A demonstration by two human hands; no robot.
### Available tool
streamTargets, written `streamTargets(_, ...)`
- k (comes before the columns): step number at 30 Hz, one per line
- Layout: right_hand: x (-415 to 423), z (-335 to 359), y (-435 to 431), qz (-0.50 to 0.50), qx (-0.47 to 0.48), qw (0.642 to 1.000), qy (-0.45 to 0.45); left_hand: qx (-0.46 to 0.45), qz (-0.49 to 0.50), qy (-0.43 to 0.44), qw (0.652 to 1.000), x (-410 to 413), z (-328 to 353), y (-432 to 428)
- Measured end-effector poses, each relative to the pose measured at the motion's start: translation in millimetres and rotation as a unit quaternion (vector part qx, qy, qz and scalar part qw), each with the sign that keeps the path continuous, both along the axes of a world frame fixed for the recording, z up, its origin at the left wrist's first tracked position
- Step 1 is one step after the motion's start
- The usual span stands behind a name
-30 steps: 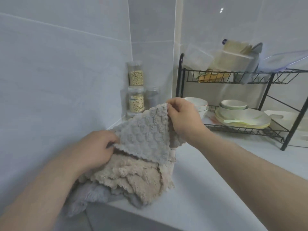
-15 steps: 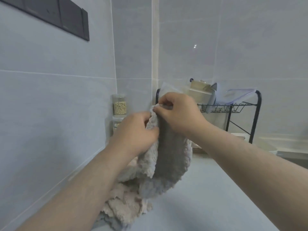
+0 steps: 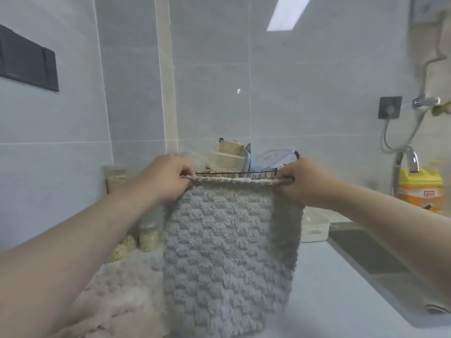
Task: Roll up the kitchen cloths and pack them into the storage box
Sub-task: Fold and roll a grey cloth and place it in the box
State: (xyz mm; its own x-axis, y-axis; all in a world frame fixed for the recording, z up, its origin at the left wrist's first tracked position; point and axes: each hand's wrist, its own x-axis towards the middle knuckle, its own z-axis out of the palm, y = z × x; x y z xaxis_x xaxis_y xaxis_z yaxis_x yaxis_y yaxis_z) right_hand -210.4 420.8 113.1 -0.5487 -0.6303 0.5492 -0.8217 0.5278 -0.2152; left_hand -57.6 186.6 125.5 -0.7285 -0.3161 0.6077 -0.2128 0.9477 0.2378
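A grey, bobbly kitchen cloth (image 3: 227,254) hangs spread out flat in front of me above the counter. My left hand (image 3: 166,179) pinches its top left corner and my right hand (image 3: 300,184) pinches its top right corner, so the top edge is stretched straight between them. A heap of beige cloths (image 3: 117,303) lies on the counter at the lower left, partly hidden by the hanging cloth and my left arm. No storage box can be told in this view.
Jars of grain (image 3: 117,179) stand in the wall corner at the left. A black wire dish rack (image 3: 244,172) with containers is behind the cloth. A sink (image 3: 380,259), a tap (image 3: 410,159) and a yellow bottle (image 3: 419,189) are at the right.
My hands have moved apart and upward, and the grey cloth, bunched between them before, now hangs open. The camera has tilted up.
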Motion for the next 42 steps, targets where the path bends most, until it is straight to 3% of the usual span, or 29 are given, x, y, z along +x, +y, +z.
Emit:
streamTargets(5, -30, -16, 4, -0.060, -0.037, 0.997, -0.002, -0.032, -0.021, 0.017, 0.999, -40, -11, 2)
streamTargets(8, -34, -16, 9, -0.055, -0.091, 0.994, -0.022, -0.031, -0.032, 0.053, 0.998, -44, -10, 4)
streamTargets(10, -30, -17, 18, -0.036, -0.096, 0.994, -0.038, -0.022, -0.057, 0.030, 0.998, -37, -14, 8)
streamTargets(13, -17, -31, 36, 0.000, -0.004, 0.997, -0.080, -0.009, -0.102, -0.097, 0.990, -17, -44, 19)
streamTargets(17, 1, -86, 55, 0.035, 0.133, 0.981, -0.140, 0.002, -0.113, -0.286, 0.952, 7, -124, 28)
streamTargets(22, 27, -161, 71, 0.053, 0.284, 0.938, -0.190, 0.078, -0.158, -0.394, 0.902, 30, -192, 45)
streamTargets(25, 31, -171, 75, 0.079, 0.314, 0.918, -0.230, 0.097, -0.159, -0.419, 0.889, 33, -193, 50)
streamTargets(27, 29, -167, 70, 0.088, 0.268, 0.922, -0.265, 0.100, -0.149, -0.388, 0.904, 24, -189, 49)
streamTargets(29, 23, -169, 60, 0.079, 0.239, 0.941, -0.228, 0.069, -0.137, -0.370, 0.916, 13, -188, 47)
streamTargets(32, 11, -185, 45, 0.069, 0.261, 0.947, -0.173, 0.039, -0.122, -0.412, 0.902, 2, -194, 43)
streamTargets(42, -39, -216, 25, 0.048, 0.296, 0.937, -0.177, 0.011, -0.108, -0.480, 0.871, -44, -209, 10)
